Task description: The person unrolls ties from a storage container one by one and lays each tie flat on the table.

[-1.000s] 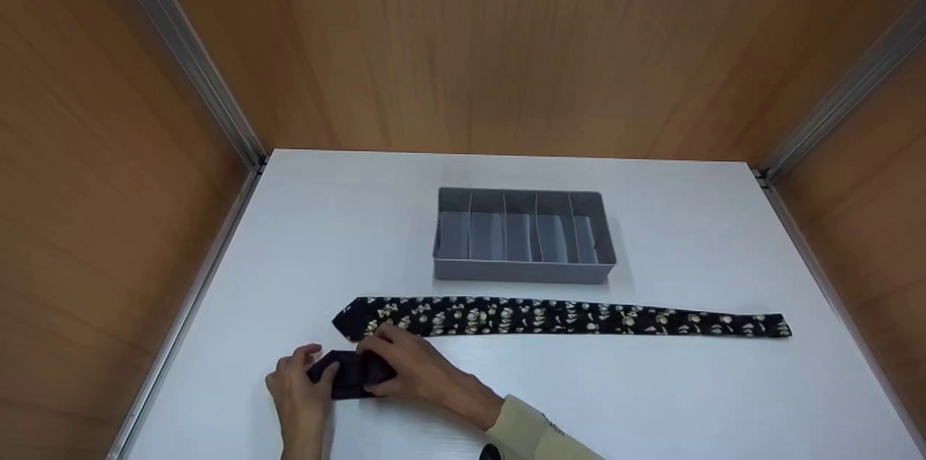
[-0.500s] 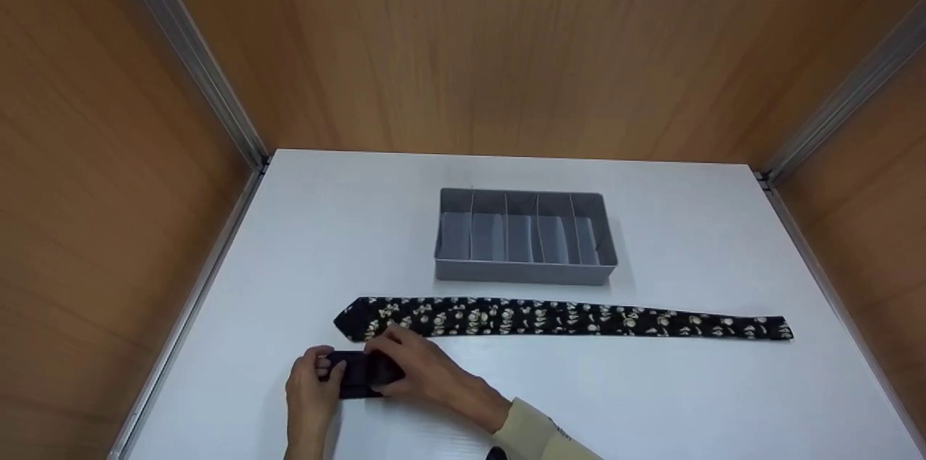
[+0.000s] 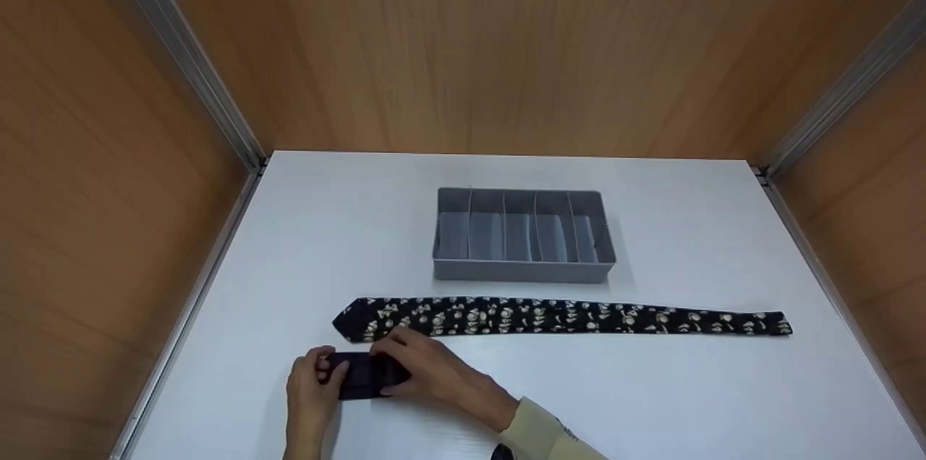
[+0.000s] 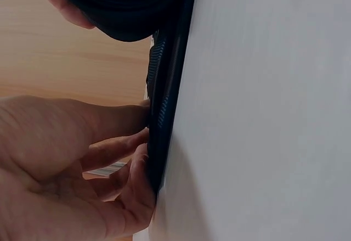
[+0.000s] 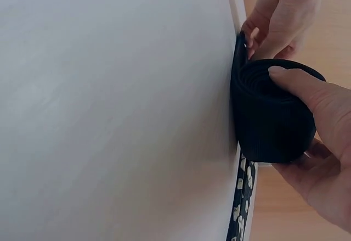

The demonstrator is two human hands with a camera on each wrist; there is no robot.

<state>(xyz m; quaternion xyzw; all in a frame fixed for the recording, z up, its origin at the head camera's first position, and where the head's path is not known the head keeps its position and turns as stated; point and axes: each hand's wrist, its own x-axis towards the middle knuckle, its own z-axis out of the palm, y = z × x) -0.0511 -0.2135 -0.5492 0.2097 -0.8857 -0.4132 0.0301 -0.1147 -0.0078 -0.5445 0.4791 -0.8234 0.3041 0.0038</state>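
A dark navy necktie (image 3: pixel 358 379) lies near the table's front left, partly wound into a thick roll (image 5: pixel 274 123). My right hand (image 3: pixel 432 371) grips this roll, with the thumb over one coiled face and fingers at the opposite face, as the right wrist view shows. At the tie's flat end, my left hand (image 3: pixel 311 398) pinches the fabric between thumb and fingers (image 4: pixel 140 183). The left fingers hide the tip of that end. Just beyond both hands, a black necktie with a pale floral-looking pattern (image 3: pixel 564 317) is stretched out flat, its pointed wide end to the left.
Behind the patterned tie stands a grey plastic box (image 3: pixel 524 272) split by thin dividers into several narrow compartments. Wood-grain panels (image 3: pixel 506 48) rise at the back and both sides of the white table (image 3: pixel 651 402).
My left hand has moved slightly right and covers the navy tie's pointed end, which showed before. The right hand has shifted a little right with the roll. Patterned tie and box stay put.
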